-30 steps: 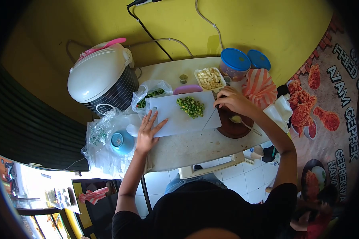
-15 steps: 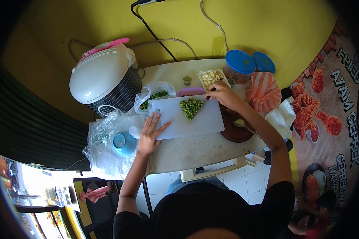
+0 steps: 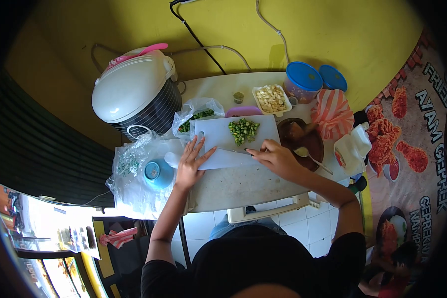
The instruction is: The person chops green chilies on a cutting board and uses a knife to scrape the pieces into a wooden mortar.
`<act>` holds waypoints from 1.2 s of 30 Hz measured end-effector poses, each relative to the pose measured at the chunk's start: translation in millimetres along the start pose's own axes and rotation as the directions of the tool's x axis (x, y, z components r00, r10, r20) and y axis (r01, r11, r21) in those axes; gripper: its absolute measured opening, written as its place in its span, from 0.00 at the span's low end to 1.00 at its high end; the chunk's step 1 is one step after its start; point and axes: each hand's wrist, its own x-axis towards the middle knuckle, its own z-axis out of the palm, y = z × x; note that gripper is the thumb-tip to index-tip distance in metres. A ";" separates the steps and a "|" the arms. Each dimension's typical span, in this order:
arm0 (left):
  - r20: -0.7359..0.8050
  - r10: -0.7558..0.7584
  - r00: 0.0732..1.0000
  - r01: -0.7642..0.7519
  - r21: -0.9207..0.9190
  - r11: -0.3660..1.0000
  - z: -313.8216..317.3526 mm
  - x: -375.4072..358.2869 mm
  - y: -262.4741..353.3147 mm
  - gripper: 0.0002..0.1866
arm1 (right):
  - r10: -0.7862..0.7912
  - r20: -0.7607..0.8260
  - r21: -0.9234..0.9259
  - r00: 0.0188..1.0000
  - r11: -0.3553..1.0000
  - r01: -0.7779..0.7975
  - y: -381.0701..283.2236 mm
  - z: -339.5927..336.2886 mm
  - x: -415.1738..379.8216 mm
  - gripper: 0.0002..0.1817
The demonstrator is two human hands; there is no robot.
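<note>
A white cutting board (image 3: 214, 130) lies on the table with a heap of chopped green chillies (image 3: 244, 131) on its upper part. My left hand (image 3: 189, 164) rests on the board's left end, fingers stretched and spread. My right hand (image 3: 275, 160) is closed around the dark handle of a knife (image 3: 237, 151). The blade points left across the board, just below the heap, towards my left fingertips.
Right of the board sits a brown stone mortar (image 3: 319, 145) with a spoon. Behind are peeled garlic in a white tray (image 3: 286, 109) and a blue-lidded tub (image 3: 304, 75). A bag of chillies (image 3: 195, 118), a rice cooker (image 3: 129, 94) and a blue bowl (image 3: 159, 174) stand left.
My right hand has moved with the knife from the board's far right corner down to its near side. The chilli heap is less pointed. My left hand stays on the board.
</note>
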 end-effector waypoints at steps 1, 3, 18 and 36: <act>-0.001 -0.001 1.000 0.001 0.000 1.000 0.6 -0.2 -0.2 0.42 | 0.042 0.006 0.000 0.999 0.999 -0.042 -3.5 4.9 -1.1 0.12; 0.000 -0.005 1.000 0.005 -0.005 1.000 0.6 0.1 -0.2 0.42 | 0.053 -0.054 0.035 0.997 0.998 -0.051 -5.3 12.3 3.0 0.08; -0.008 0.005 1.000 -0.005 -0.008 1.000 -0.4 -0.2 0.6 0.43 | 0.183 -0.213 0.027 0.960 0.983 -0.182 5.3 19.7 24.4 0.10; 0.004 0.004 1.000 -0.004 -0.001 1.000 -0.5 -0.6 -0.5 0.41 | -0.072 0.004 0.137 0.997 0.988 0.070 90.7 -71.5 36.4 0.09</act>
